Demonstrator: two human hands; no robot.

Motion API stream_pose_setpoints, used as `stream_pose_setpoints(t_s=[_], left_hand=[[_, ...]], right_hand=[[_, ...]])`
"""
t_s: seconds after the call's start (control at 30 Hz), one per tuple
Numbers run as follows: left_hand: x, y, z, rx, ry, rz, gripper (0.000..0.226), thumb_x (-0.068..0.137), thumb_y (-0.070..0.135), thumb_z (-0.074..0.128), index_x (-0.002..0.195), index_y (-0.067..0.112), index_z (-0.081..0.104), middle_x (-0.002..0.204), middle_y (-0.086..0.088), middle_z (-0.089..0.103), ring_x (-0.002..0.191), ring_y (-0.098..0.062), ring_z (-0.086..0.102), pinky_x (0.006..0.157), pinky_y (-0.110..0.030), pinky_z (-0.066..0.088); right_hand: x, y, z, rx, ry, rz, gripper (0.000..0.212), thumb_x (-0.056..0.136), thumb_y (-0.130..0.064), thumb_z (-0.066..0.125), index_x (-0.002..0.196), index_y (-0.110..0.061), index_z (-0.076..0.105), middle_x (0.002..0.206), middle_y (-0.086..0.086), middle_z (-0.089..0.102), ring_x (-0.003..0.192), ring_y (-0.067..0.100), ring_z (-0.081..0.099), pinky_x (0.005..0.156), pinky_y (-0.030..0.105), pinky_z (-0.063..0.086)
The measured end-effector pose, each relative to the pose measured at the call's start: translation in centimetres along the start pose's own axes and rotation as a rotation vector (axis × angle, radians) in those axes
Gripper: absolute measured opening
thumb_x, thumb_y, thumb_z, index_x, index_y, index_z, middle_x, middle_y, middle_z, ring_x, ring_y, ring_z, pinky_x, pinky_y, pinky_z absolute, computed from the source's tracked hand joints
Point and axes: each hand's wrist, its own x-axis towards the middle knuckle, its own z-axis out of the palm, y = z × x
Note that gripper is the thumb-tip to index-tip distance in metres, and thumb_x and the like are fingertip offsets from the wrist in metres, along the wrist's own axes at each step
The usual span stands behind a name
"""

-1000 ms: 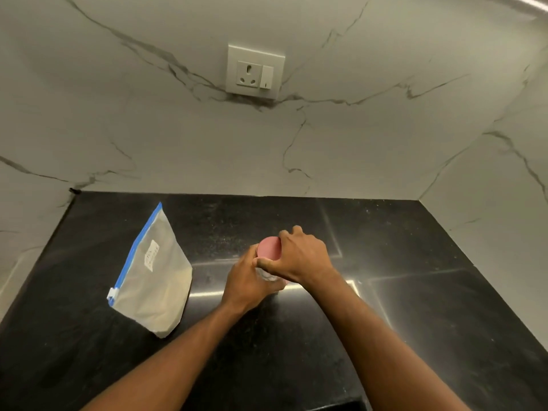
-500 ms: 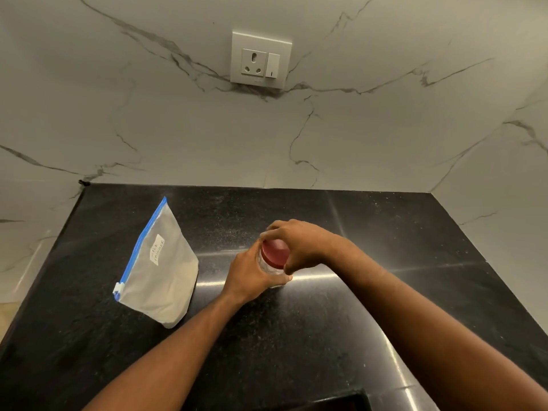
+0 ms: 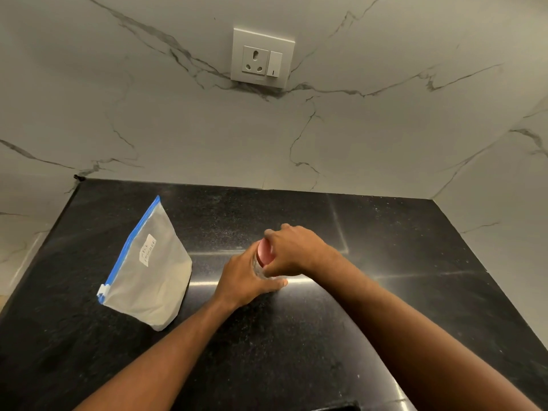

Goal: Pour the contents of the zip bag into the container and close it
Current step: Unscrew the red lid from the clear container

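Note:
A small clear container with a red lid stands near the middle of the black counter. My left hand wraps around its body from the left. My right hand grips the red lid from above and the right, hiding most of it. To the left lies a zip bag with a blue zipper strip and a white handwritten label; pale powder fills it. The bag is sealed and nobody touches it.
A marble-patterned wall rises behind the counter and along its right side, with a white socket and switch plate high on the back wall. The counter's front edge and a dark cut-out show at the bottom.
My right hand has turned on the red lid, its wrist swinging round to the right. The left hand stays on the container. The view has shifted slightly; the bag has not moved.

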Motion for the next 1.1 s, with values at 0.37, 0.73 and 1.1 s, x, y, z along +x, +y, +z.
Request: stream_pose_setpoints(t_s=[0.37,0.73,1.1], left_hand=[[-0.2,-0.2,0.1,0.038,0.024,0.018,0.087,0.057,0.077,0.086,0.131,0.039,0.06,0.108,0.023,0.073,0.1,0.006,0.068,0.081,-0.013,0.054],[0.1,-0.6,0.4,0.072,0.0,0.037,0.076,0.059,0.081,0.081,0.125,0.052,0.055,0.102,0.029,0.068,0.094,0.009,0.066,0.081,-0.015,0.056],[0.0,-0.7,0.7,0.06,0.018,-0.014,0.095,0.05,0.086,0.083,0.131,0.047,0.05,0.108,0.031,0.063,0.095,0.011,0.062,0.083,-0.011,0.05]], right_hand=[[0.0,-0.2,0.0,-0.205,0.076,0.121,0.088,0.091,-0.085,0.028,0.123,-0.01,0.061,0.093,0.008,0.062,0.083,0.025,0.063,0.069,0.037,0.05],[0.1,0.5,-1.4,0.272,-0.013,-0.247,0.035,0.087,-0.04,0.075,0.118,-0.025,0.074,0.128,-0.002,0.066,0.111,0.019,0.064,0.093,0.042,0.058],[0.3,1.0,-0.4,-0.005,0.016,-0.206,0.081,0.076,-0.036,0.088,0.148,-0.028,0.052,0.137,0.002,0.062,0.12,0.024,0.059,0.084,0.031,0.046]])
